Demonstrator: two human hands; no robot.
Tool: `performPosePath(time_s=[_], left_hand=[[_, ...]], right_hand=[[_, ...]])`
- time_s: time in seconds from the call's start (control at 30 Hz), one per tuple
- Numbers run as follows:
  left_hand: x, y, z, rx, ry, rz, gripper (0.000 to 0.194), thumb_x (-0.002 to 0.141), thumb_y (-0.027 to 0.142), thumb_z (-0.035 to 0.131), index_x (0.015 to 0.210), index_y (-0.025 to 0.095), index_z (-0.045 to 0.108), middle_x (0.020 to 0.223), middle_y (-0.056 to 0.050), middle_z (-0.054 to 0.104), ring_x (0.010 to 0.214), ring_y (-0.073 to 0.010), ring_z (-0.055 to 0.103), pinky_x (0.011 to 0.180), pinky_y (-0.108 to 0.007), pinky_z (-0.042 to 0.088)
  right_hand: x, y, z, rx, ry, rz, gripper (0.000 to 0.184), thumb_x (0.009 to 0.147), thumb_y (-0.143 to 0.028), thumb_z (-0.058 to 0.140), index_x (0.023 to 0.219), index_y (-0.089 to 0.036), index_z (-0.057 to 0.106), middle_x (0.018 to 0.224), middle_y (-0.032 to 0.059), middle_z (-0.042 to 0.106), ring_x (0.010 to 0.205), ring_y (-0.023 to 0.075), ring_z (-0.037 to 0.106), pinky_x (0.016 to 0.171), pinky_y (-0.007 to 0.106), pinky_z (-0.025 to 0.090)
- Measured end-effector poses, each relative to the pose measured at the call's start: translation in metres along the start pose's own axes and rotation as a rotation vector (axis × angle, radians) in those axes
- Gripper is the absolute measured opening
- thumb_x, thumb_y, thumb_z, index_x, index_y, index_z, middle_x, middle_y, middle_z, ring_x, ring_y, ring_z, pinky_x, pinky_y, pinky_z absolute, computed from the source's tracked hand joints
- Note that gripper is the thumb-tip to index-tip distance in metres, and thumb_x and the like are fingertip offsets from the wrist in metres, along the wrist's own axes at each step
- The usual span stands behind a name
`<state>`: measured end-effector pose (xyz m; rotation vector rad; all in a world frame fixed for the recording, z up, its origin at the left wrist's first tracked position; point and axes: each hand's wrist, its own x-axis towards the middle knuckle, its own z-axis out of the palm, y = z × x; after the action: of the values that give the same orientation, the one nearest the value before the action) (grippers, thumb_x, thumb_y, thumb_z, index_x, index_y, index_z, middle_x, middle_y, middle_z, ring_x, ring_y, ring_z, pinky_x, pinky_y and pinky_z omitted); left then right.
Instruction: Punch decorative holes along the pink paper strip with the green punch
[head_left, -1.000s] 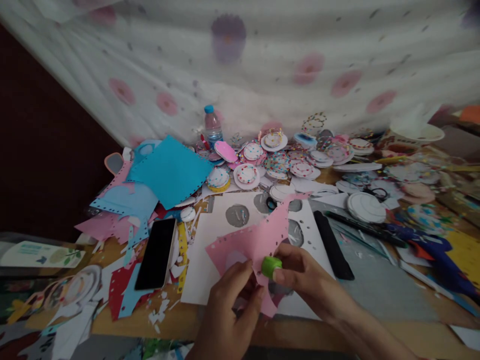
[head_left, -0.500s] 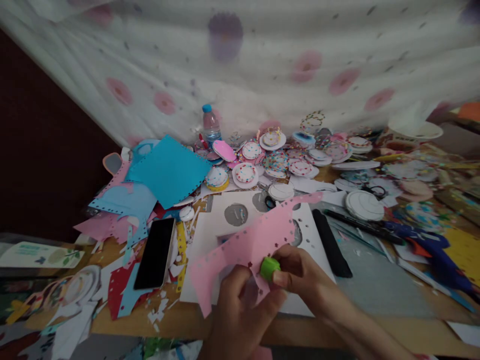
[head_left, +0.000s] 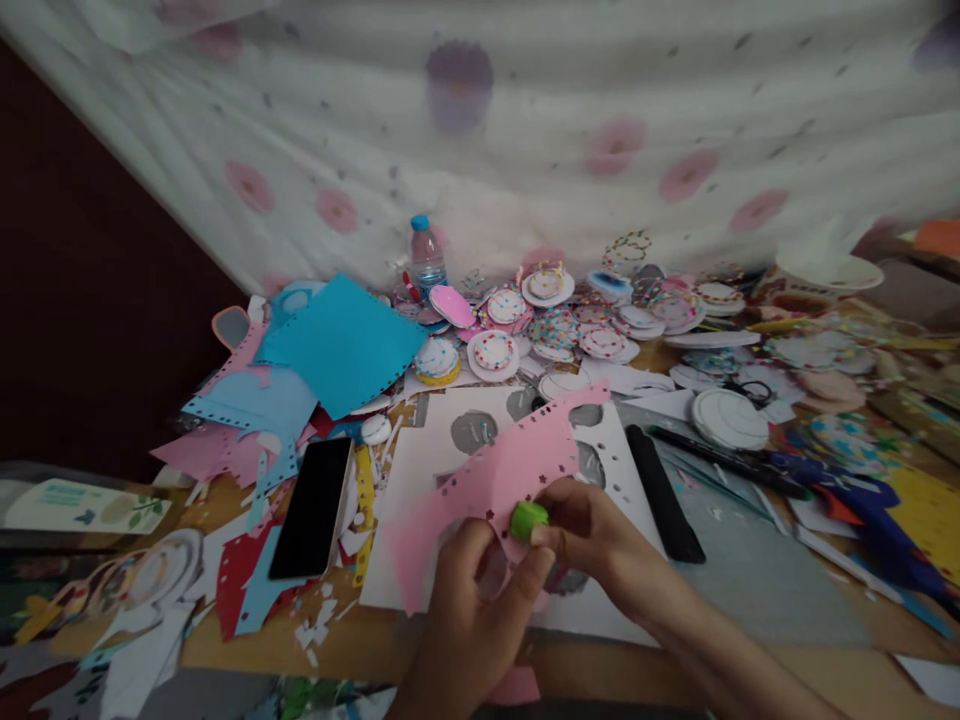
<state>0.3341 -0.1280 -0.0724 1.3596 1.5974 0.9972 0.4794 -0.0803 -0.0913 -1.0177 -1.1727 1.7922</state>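
Observation:
Between my two hands is a pink sheet of paper [head_left: 517,455] with small flower-shaped holes along its edges. My left hand [head_left: 487,590] pinches the sheet's lower part between thumb and fingers. A small green craft punch [head_left: 529,520] sits at the near edge of the sheet, and my right hand [head_left: 592,535] grips it with thumb and fingers. Under the pink sheet lies a white sheet [head_left: 420,430] with round cut-outs. Whether the paper is inside the punch's slot I cannot tell.
Left of the white sheet lies a black phone [head_left: 313,508], with coloured paper scraps [head_left: 341,345] behind. Decorated paper discs [head_left: 493,352] crowd the back near a water bottle [head_left: 427,255]. To the right are a black case [head_left: 664,495], a pen [head_left: 727,460] and a blue glue gun [head_left: 847,490].
My right hand and the green punch have shifted slightly left and up. The pink sheet has also moved a little to the left, its far tip with it.

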Motion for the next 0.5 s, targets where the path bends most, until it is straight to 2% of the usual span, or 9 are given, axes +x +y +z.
performPosePath(time_s=[0.1,0.2,0.37,0.43,0.5], left_hand=[[0.0,-0.005,0.0,-0.136,0.078,-0.018,0.024,0.074,0.039,0.068,0.074,0.018,0.057,0.069,-0.002,0.059,0.065,-0.0159,0.057,0.06,-0.025,0.048],[-0.002,-0.017,0.0,-0.218,0.111,-0.058,0.026,0.069,0.037,0.073,0.083,0.018,0.062,0.077,-0.005,0.066,0.074,-0.0194,0.063,0.069,-0.028,0.053],[0.002,-0.023,-0.004,-0.324,0.124,-0.136,0.025,0.068,0.037,0.074,0.069,0.017,0.059,0.069,-0.004,0.066,0.069,-0.0189,0.065,0.065,-0.027,0.054],[0.005,-0.018,-0.009,-0.32,0.093,-0.122,0.025,0.067,0.036,0.075,0.065,0.016,0.058,0.065,-0.002,0.065,0.064,-0.017,0.064,0.06,-0.024,0.053],[0.007,-0.013,-0.014,-0.313,0.1,-0.126,0.025,0.068,0.035,0.074,0.066,0.016,0.059,0.063,-0.001,0.063,0.062,-0.0155,0.062,0.058,-0.022,0.052]], right_hand=[[0.003,-0.004,-0.003,-0.095,-0.063,-0.017,0.033,0.07,-0.046,0.075,0.073,-0.017,0.06,0.068,-0.0009,0.053,0.064,0.013,0.05,0.057,0.024,0.043],[0.001,-0.007,-0.005,-0.126,-0.136,-0.016,0.026,0.077,-0.041,0.071,0.083,-0.018,0.061,0.075,-0.0001,0.056,0.068,0.0137,0.052,0.06,0.025,0.045],[-0.003,-0.009,-0.004,-0.206,-0.161,-0.036,0.023,0.082,-0.038,0.066,0.094,-0.02,0.06,0.085,0.0016,0.06,0.081,0.017,0.056,0.072,0.028,0.047],[-0.003,-0.01,-0.005,-0.33,-0.122,-0.074,0.025,0.084,-0.037,0.064,0.102,-0.021,0.059,0.09,0.0028,0.062,0.085,0.0185,0.058,0.076,0.03,0.047],[-0.001,-0.011,-0.007,-0.564,-0.061,-0.156,0.026,0.086,-0.032,0.06,0.11,-0.021,0.057,0.099,0.0059,0.063,0.092,0.0216,0.058,0.081,0.035,0.046]])
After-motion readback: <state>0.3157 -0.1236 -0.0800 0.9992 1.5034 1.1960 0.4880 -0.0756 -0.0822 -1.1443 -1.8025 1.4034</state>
